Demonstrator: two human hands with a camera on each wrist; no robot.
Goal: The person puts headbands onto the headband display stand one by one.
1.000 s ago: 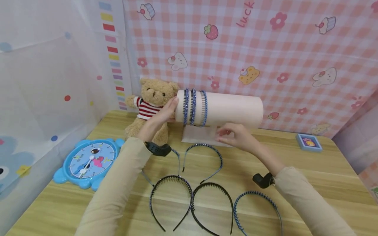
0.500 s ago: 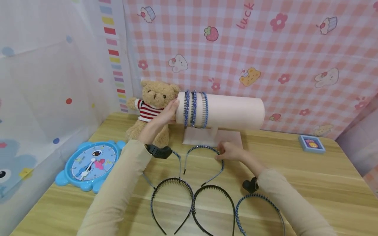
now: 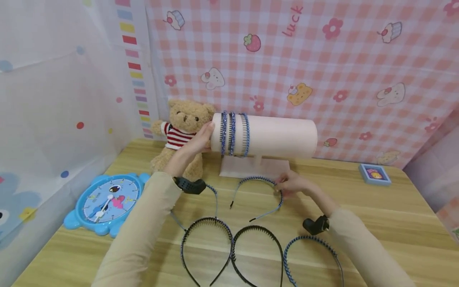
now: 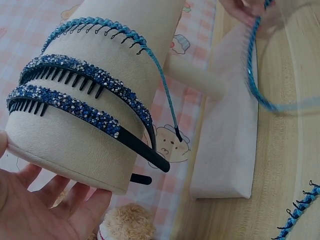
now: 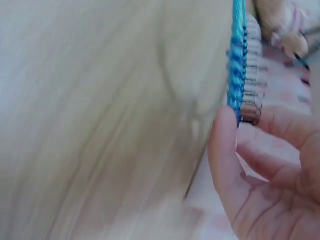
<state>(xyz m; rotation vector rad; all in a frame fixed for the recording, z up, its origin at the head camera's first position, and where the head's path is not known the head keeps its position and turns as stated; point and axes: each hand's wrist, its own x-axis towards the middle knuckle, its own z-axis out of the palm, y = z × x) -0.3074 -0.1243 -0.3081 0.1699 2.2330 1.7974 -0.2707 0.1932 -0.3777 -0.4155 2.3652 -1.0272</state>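
My left hand (image 3: 196,143) holds the left end of a pale pink cylindrical headband stand (image 3: 283,135). In the left wrist view the fingers (image 4: 75,202) meet its rim; their tips are hidden. Two glittery blue headbands (image 4: 65,107) and a braided blue headband (image 4: 102,24) hang around that end. My right hand (image 3: 295,183) pinches another braided blue headband (image 3: 256,178) in front of the stand's base (image 3: 233,166). In the right wrist view, thumb and fingers grip this toothed headband (image 5: 237,75) by its side.
Several more headbands lie nearer on the table, among them a black one (image 3: 258,227) and a blue one (image 3: 312,238). A teddy bear (image 3: 177,137) sits behind my left arm. A blue clock (image 3: 107,203) lies left; a small blue frame (image 3: 374,174) lies right.
My right hand has come down from under the stand to the braided headband and taken hold of it. That headband has shifted slightly right. My left hand stays at the stand's end.
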